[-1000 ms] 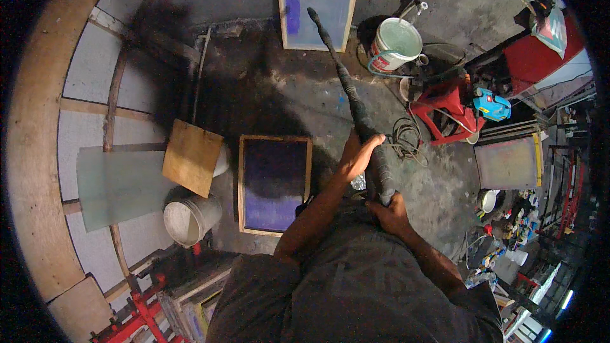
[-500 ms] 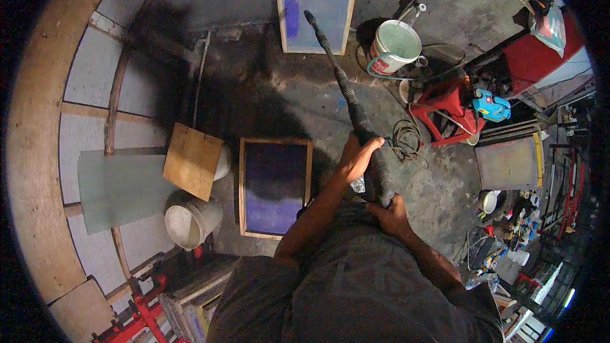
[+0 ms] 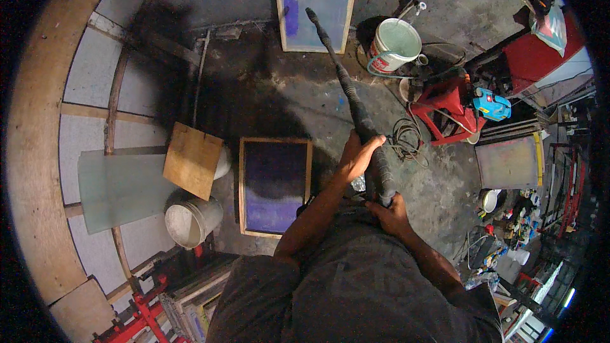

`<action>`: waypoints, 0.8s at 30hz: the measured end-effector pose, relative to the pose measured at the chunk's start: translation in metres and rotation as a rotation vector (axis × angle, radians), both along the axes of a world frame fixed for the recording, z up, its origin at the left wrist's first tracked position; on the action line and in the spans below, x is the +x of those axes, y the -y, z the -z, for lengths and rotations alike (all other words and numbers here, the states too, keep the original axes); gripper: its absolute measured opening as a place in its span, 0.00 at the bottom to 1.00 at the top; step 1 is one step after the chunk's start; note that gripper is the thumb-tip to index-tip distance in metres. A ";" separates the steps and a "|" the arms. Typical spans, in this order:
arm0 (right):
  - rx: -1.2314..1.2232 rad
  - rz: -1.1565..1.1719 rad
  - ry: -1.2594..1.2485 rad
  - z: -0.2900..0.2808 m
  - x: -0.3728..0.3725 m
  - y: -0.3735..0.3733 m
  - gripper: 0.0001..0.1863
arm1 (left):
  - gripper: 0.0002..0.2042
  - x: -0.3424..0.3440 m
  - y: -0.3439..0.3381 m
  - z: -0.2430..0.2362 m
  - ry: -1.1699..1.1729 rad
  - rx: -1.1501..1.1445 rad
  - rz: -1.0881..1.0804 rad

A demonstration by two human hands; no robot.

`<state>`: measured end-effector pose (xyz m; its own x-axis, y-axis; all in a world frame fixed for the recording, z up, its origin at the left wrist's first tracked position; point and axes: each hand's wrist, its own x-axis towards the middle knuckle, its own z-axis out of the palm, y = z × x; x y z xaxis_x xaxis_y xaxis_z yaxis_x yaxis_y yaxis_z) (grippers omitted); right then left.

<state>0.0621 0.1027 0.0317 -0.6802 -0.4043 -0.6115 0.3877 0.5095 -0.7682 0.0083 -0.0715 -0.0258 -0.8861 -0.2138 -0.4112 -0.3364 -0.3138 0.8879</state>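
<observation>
Both my hands grip a long dark spray wand (image 3: 356, 105), its shaft wrapped in banded tape. My left hand (image 3: 357, 160) is closed around its thicker middle, thumb on top. Lower down, near my body, my right hand (image 3: 391, 215) wraps the rear end. The wand slants up and away, its tip appearing over a wood-framed printing screen (image 3: 330, 9) leaning on the wall. That screen has a pale grey mesh with a purple patch on its left. A second framed screen (image 3: 274, 216), dark purple, lies to the left of my left forearm. No spray can be made out.
A white bucket (image 3: 395, 41) with a hose stands beside the leaning screen. Right of it, a blue machine (image 3: 491, 105) sits by a red stool (image 3: 445, 111), near a coiled hose (image 3: 406, 140). At left are another bucket (image 3: 190, 223), a wooden board (image 3: 192, 162) and a glass sheet (image 3: 121, 190).
The wand's tip has shifted very slightly to the right across the leaning screen. Both hands keep their grip, and the surroundings look the same.
</observation>
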 end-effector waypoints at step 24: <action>0.235 -0.056 -0.032 -0.023 -0.005 0.017 0.22 | 0.22 0.002 0.003 0.004 -0.004 0.031 -0.015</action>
